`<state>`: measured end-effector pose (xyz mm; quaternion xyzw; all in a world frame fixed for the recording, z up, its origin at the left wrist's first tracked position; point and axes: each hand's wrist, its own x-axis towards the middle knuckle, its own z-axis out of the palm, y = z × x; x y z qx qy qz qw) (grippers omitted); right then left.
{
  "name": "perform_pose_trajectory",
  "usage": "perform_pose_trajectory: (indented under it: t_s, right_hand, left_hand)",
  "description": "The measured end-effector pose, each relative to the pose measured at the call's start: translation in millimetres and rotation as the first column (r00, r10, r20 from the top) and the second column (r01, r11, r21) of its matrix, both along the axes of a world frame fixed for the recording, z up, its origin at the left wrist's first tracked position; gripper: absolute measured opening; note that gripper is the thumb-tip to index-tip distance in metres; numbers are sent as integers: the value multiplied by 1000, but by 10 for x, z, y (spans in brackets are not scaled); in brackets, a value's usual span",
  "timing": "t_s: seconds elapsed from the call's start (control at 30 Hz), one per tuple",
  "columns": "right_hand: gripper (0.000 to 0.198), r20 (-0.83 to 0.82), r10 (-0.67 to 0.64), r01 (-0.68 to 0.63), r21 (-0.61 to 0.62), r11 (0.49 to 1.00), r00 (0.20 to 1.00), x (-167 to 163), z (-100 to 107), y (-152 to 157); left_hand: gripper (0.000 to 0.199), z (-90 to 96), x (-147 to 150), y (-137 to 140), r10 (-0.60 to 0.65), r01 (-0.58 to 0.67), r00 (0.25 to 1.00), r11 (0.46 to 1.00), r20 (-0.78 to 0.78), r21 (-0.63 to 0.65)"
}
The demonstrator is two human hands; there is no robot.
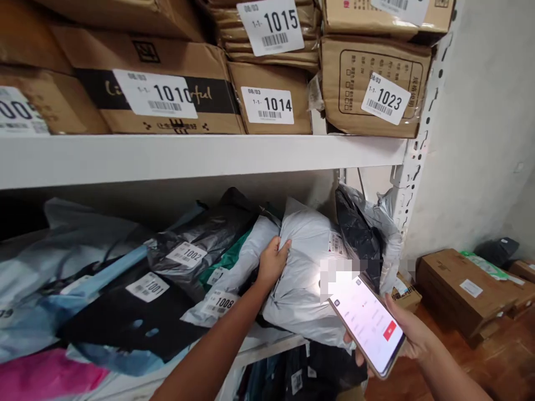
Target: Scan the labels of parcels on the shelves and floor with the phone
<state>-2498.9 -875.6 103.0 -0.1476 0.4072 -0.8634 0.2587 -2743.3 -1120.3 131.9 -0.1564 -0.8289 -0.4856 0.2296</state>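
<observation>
**Lower shelf: L hand on grey mailer, phone in R**

Left hand [272, 260] reaches into the lower shelf bay and grips the upper-left edge of the grey mailer [301, 278], thumb on the front, fingers wrapped behind. The mailer stands leaning among soft parcels at the right end of the bay. It sits between the pale parcel w/ sticker 1008 [234, 278] on its left and a black bag [355, 234] on its right, touching both. There's a small label near its top right corner, text too small to read.

Right hand [412, 334] is clasped round the phone [368, 326], held low in front of the mailer w/ the screen lit & facing up. Part of the screen is blurred out.

Step in hand, as I judge it: picking one parcel out of the pile while the phone is up, prob. for checking it against the screen. The mailer isn't lifted clear yet.

Next move calls for a firmer hold, since the film is slack & slippery. It also needs a pull up and out w/o dragging its neighbours, then the label turned toward the phone.

Also in the bay: a black bag marked 1002 [196, 245]. On the white shelf board [167, 159] above is a carton marked 1014 [271, 100]. Brown cartons [455, 289] lie on the floor at right.
</observation>
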Motion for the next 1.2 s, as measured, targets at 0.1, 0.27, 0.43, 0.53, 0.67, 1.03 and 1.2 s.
perform_pose_trajectory:
  t_s: [0.1, 0.27, 0.43, 0.53, 0.67, 1.03, 1.2]
  right_hand:
    - [86, -6, 68, -68, 88, 994, 998, -14, 242, 85]
    - [86, -31, 95, -90, 141, 986, 995, -123, 493, 248]
    - [83, -67, 125, -114, 151, 982, 990, -120, 638, 407]
    - [84, -79, 140, -128, 138, 982, 987, -94, 682, 494]
    - [87, -81, 122, -108, 164, 981, 989, -71, 702, 571]
    - [92, -72, 132, -117, 183, 976, 989, -93, 685, 565]
    - [91, -46, 133, -124, 163, 979, 990, -118, 624, 508]
  left_hand:
    - [37, 7, 18, 17, -1, 1, 1000, 1000, -4, -5]
    - [37, -2, -3, 23, 12, -12, 1000, 1000, 15, 13]
    - [36, -34, -60, 16, 32, -33, 999, 999, 36, 30]
    - [36, -40, -78, 12, 45, -46, 998, 999, 41, 26]
    - [36, -24, -78, 13, 48, -48, 998, 999, 31, 4]
    - [33, 106, 47, 96, 184, -170, 982, 965, 50, -202]
    - [18, 368, 247, 225, 315, -250, 947, 854, 70, -457]
